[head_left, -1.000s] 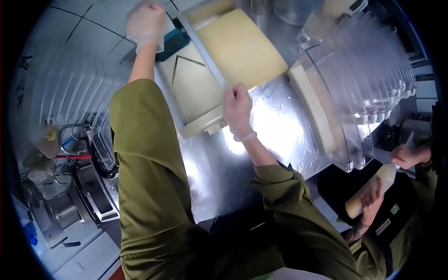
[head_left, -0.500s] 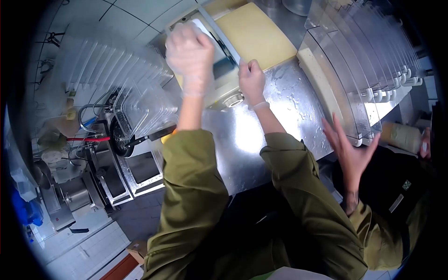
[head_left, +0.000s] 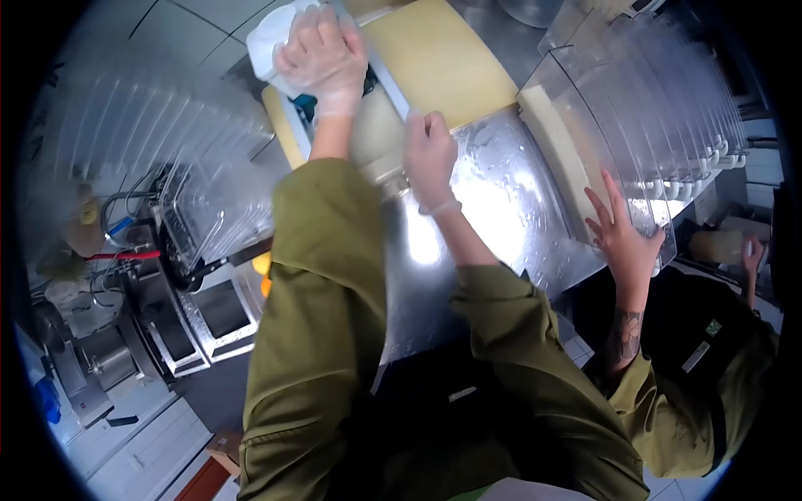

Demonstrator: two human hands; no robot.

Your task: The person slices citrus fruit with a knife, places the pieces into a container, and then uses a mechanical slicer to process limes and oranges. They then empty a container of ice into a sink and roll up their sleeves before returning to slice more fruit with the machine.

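My left hand wears a clear glove, its fingers bent over a crumpled white item, perhaps a bag or cloth. Below it lies a metal-edged tray or frame with something dark teal inside. My right hand, also gloved, is a fist at the near end of the frame's grey edge; its grip is partly hidden. A beige-lidded metal piece below the frame is partly covered by my left arm. Beside the frame, a yellow board lies on the wet steel counter.
Clear plastic panels stand in a row at right, where a co-worker's tattooed hand touches the nearest panel. Stacked clear containers are at left, beside a black pan. Another hand holds a beige object at far right.
My left hand has moved up and left with the white item, which now shows more fully. My right hand remains by the frame's edge. The co-worker's hand has come nearer the panels.
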